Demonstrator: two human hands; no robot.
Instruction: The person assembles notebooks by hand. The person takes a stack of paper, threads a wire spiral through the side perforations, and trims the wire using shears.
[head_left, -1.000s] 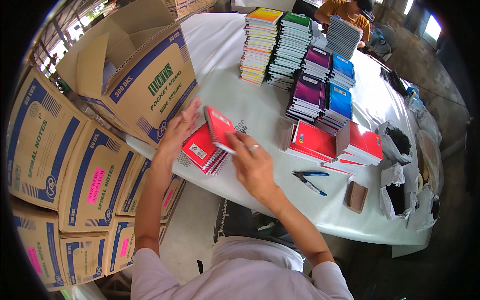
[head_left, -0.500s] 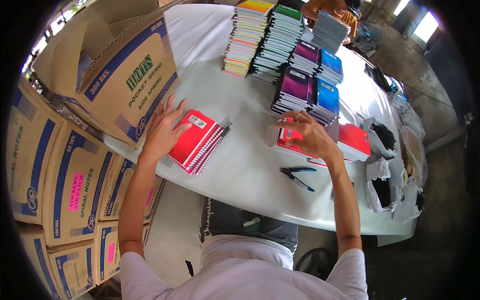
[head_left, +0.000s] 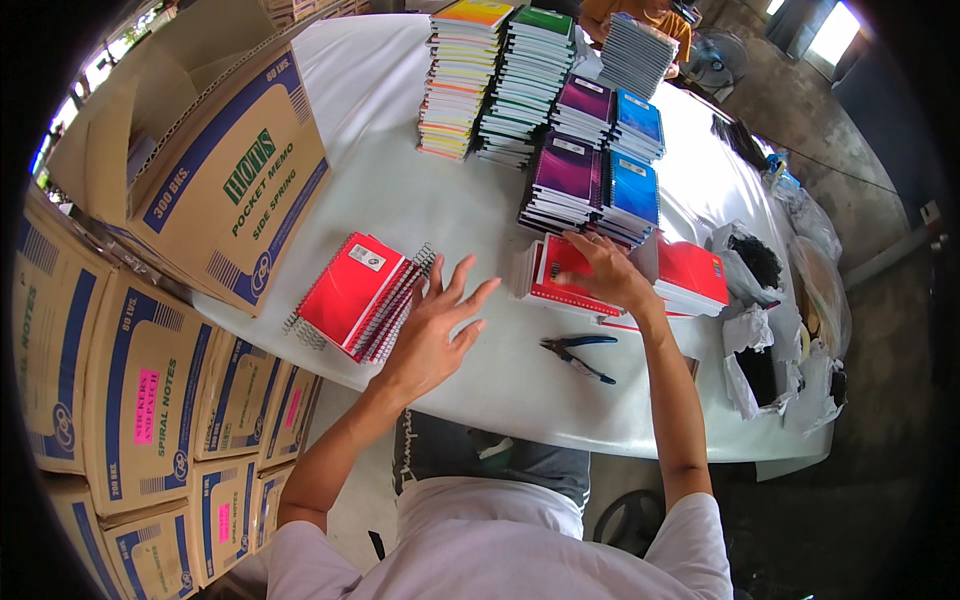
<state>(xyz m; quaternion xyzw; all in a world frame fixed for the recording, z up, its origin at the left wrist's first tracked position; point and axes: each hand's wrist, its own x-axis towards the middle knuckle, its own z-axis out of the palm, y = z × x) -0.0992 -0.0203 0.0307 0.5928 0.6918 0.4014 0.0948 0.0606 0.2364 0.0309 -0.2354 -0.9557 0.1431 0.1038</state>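
On the left of the table lies a small stack of red spiral notebooks [head_left: 345,285], fanned out with wire coils showing on both sides. My left hand [head_left: 435,325] is over the table just right of that stack, its fingers spread and nothing in them. Further right is a second pile of red notebooks [head_left: 545,272]. My right hand [head_left: 605,275] reaches over its top, fingers apart; whether it touches the top cover is hard to tell. Blue-handled pliers [head_left: 580,355] lie on the table in front of this pile.
Beyond the red pile rise stacks of purple [head_left: 567,168], blue [head_left: 633,187], green [head_left: 530,75] and yellow notebooks [head_left: 460,80]. An open carton [head_left: 235,190] stands at left, with stacked boxes [head_left: 150,390] below. Torn wrappings holding black coils [head_left: 755,375] are at right. Another person [head_left: 640,15] is at the far end.
My left hand has left the far-left side of the left red stack and moved right, past it. My right hand stays over its pile. The view has shifted slightly.
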